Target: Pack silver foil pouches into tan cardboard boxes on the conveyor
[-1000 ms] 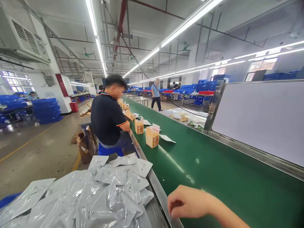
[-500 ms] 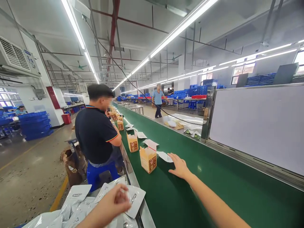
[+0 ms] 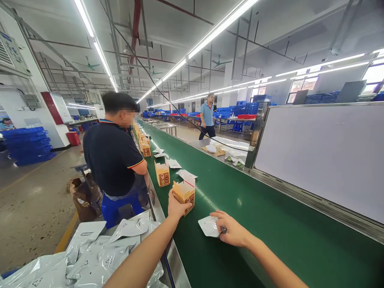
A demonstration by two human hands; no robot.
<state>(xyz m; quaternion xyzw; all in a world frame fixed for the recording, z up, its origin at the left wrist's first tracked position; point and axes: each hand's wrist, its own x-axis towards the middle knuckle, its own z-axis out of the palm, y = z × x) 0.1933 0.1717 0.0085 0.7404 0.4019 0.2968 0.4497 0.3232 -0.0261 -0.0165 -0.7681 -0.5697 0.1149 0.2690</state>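
On the green conveyor belt (image 3: 240,224), my left hand (image 3: 177,207) grips the near side of an open orange and brown box (image 3: 186,193). To its right, my right hand (image 3: 231,229) has its fingers closed on the edge of a white packet (image 3: 209,226), low over the belt. A small dark object shows at those fingers, too small to name. Another open box (image 3: 162,174) stands farther up the belt, with white packets (image 3: 187,175) beside and behind it. At the lower left lies a pile of white packets (image 3: 102,256).
A person in a dark shirt (image 3: 112,156) sits on a blue stool (image 3: 120,209) at the belt's left edge. Another person (image 3: 207,118) stands beyond the belt. A white panel (image 3: 318,156) borders the right side, and a metal rail (image 3: 180,266) runs along the near left edge.
My left hand has moved from above the packet pile to the near box and taken hold of it. My right hand has drawn a white packet nearer, away from the box.
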